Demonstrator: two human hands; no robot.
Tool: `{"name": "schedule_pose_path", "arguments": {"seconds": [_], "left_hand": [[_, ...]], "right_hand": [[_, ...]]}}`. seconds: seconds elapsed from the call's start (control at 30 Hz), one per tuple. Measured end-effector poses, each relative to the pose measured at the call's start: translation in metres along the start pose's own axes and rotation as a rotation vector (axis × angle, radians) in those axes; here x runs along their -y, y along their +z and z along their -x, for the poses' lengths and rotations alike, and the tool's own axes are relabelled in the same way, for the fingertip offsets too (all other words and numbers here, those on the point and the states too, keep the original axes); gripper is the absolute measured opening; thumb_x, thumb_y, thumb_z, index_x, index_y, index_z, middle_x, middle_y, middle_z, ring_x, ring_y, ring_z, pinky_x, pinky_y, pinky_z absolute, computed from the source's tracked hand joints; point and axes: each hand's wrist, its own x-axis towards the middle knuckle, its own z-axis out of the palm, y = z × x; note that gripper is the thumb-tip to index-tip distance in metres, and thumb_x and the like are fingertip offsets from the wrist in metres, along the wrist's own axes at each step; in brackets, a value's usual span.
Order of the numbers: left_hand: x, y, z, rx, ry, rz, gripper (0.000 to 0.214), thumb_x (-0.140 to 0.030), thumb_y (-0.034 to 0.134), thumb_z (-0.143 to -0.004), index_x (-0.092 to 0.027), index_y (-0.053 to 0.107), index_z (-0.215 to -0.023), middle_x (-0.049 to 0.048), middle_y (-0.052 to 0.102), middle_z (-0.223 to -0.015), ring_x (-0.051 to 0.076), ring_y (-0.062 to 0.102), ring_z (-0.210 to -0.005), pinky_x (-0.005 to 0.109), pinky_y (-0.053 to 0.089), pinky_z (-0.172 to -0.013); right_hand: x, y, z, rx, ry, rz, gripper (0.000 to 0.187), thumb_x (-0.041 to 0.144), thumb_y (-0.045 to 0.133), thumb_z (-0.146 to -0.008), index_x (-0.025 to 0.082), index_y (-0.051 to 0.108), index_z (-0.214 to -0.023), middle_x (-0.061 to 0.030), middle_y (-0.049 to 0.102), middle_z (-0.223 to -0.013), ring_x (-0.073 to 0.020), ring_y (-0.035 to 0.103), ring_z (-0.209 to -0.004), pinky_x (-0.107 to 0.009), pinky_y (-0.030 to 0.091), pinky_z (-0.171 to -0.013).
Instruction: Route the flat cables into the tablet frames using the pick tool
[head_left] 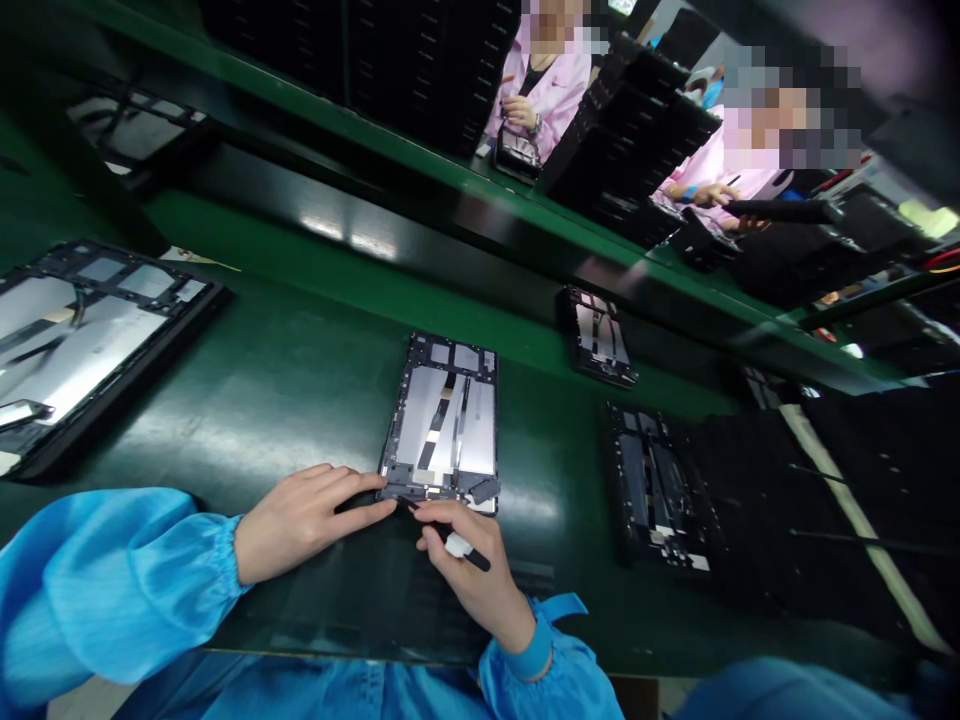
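Pressing our left hand (300,520) with flat, spread fingers on the near edge of an open tablet frame (442,425) at centre frame, we pinch a slim black-and-white stylus tool (450,540) in our right hand (469,570), its tip at the frame's lower edge, the silvery shielding and flex strips inside still uncovered.

a dark green surface (285,380) runs under a glossy black strip (337,215), overhead light glinting on it, with stacked black trays (630,130) behind a green rail (420,160).
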Motion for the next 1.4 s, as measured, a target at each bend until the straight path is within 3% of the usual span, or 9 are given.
{"name": "schedule_pose_path", "arguments": {"seconds": [0.13,0.23,0.33,0.43,0.73,1.0,1.13,1.23,1.4], "left_hand": [[-0.003,-0.006,0.001,-0.020,0.030,-0.011,0.042,-0.009,0.035,-0.105,-0.027,0.056,-0.136,0.0078,0.067,-0.127,0.021,0.064,-0.100,0.034,0.050,-0.086],[-0.020,-0.011,0.010,-0.006,0.067,0.114,0.038,-0.008,0.037,-0.105,-0.023,0.058,-0.133,0.0082,0.068,-0.130,0.024,0.062,-0.111,0.036,0.048,-0.089],[-0.040,-0.011,0.023,0.039,0.145,0.254,0.037,-0.007,0.037,-0.104,-0.022,0.064,-0.125,0.0054,0.070,-0.126,0.024,0.062,-0.115,0.037,0.047,-0.090],[-0.048,-0.007,0.028,0.110,0.147,0.198,0.039,-0.007,0.036,-0.103,-0.023,0.065,-0.124,0.0052,0.069,-0.129,0.025,0.063,-0.114,0.039,0.046,-0.088],[-0.043,-0.006,0.017,0.016,0.263,0.158,0.028,-0.018,0.043,-0.108,-0.024,0.068,-0.118,0.0053,0.071,-0.121,0.020,0.062,-0.106,0.034,0.042,-0.088],[-0.047,-0.007,0.015,0.036,0.233,0.164,0.030,-0.012,0.043,-0.107,-0.025,0.068,-0.118,0.0054,0.070,-0.120,0.020,0.061,-0.105,0.034,0.042,-0.087],[-0.048,-0.007,0.018,0.027,0.205,0.176,0.028,-0.013,0.047,-0.106,-0.026,0.068,-0.117,0.0053,0.070,-0.121,0.021,0.059,-0.106,0.034,0.044,-0.087],[-0.041,-0.009,0.016,0.037,0.179,0.225,0.031,-0.010,0.044,-0.105,-0.024,0.066,-0.121,0.0070,0.068,-0.123,0.022,0.058,-0.108,0.034,0.045,-0.088],[-0.016,-0.011,-0.003,-0.060,0.081,0.093,0.031,-0.010,0.036,-0.108,-0.017,0.063,-0.121,0.0076,0.070,-0.117,0.021,0.059,-0.103,0.034,0.044,-0.084]], "right_hand": [[-0.001,0.001,0.004,0.003,0.121,-0.115,0.016,0.027,0.062,-0.098,0.024,0.072,-0.110,-0.0046,0.075,-0.098,-0.0176,0.076,-0.074,-0.028,0.063,-0.065],[-0.003,0.001,0.012,-0.104,0.254,-0.256,0.017,0.036,0.066,-0.095,0.023,0.071,-0.104,-0.0040,0.075,-0.089,-0.0166,0.074,-0.067,-0.023,0.060,-0.051],[-0.005,0.003,0.022,-0.143,0.374,-0.352,0.021,0.041,0.067,-0.093,0.020,0.070,-0.094,-0.0025,0.074,-0.079,-0.0134,0.068,-0.054,-0.021,0.056,-0.046],[-0.005,0.006,0.027,-0.048,0.461,-0.324,0.020,0.038,0.068,-0.091,0.019,0.068,-0.087,0.0003,0.069,-0.068,-0.0140,0.068,-0.054,-0.022,0.054,-0.049],[0.011,0.004,0.018,0.101,0.273,0.140,0.011,0.025,0.069,-0.090,0.020,0.065,-0.082,0.0001,0.067,-0.076,-0.0176,0.066,-0.070,-0.027,0.047,-0.066],[0.002,0.015,0.021,0.083,0.283,0.092,0.013,0.027,0.068,-0.090,0.020,0.065,-0.079,-0.0007,0.066,-0.074,-0.0178,0.064,-0.067,-0.028,0.045,-0.063],[-0.002,0.009,0.020,0.001,0.385,-0.229,0.024,0.040,0.066,-0.091,0.021,0.059,-0.077,0.0006,0.065,-0.068,-0.0165,0.064,-0.059,-0.027,0.051,-0.057],[0.001,-0.006,0.002,-0.071,0.419,-0.415,0.033,0.050,0.068,-0.089,0.022,0.054,-0.079,0.0009,0.067,-0.066,-0.0161,0.068,-0.057,-0.024,0.055,-0.053],[0.005,-0.022,-0.048,-0.018,0.435,-0.363,0.039,0.054,0.075,-0.080,0.021,0.053,-0.079,0.0021,0.066,-0.062,-0.0164,0.071,-0.054,-0.020,0.053,-0.045]]}}
